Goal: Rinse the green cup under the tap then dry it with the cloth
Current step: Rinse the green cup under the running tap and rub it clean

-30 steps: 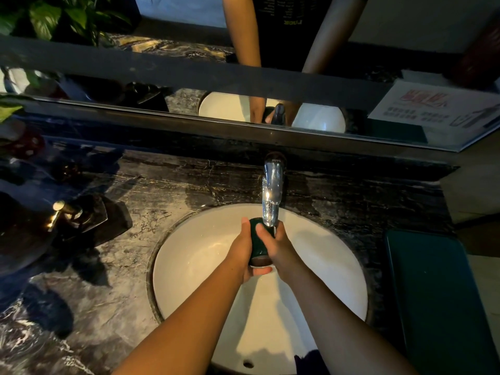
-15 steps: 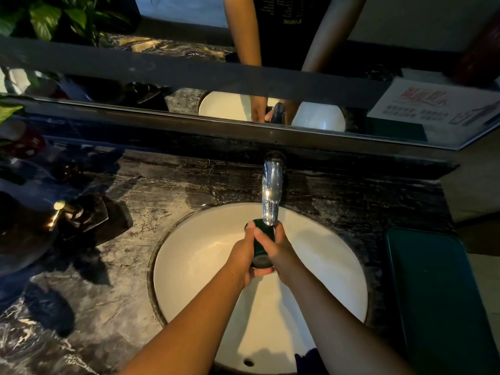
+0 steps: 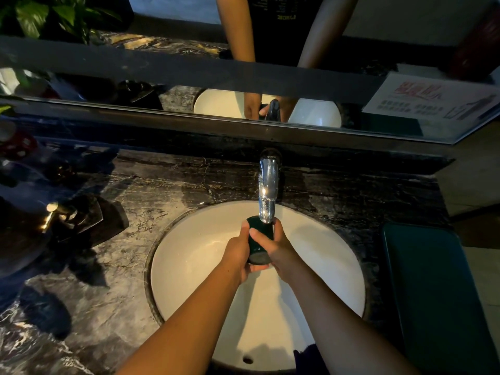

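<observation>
Down low, two bare arms reach out over a white sink (image 3: 194,266). A small hole (image 3: 247,359) sits in the sink's near wall.

Both hands are close together over the middle of the sink, wrapped round a dark green cup (image 3: 255,240). The left hand (image 3: 238,253) grips the cup's left side, and one finger curls under it. The right hand (image 3: 280,247) grips the right side, and its thumb lies across the front. The cup is up in the air and does not touch the sink. It leans a bit, with its bottom toward the person. Its top is just under the end of a shiny tap (image 3: 267,190). I cannot tell if water is coming out.

The sink is set in a dark stone counter (image 3: 121,266). To the right lies a flat dark green pad (image 3: 433,293); I cannot tell if it is a tray or a cloth. To the left, well apart, stands a dark thing with a gold pump (image 3: 54,212).

Behind the tap is a long mirror (image 3: 392,20). It shows the sink, the hands and the arms. A white sign (image 3: 438,101) is at its right end. Green leaves (image 3: 54,14) show at the top left.
</observation>
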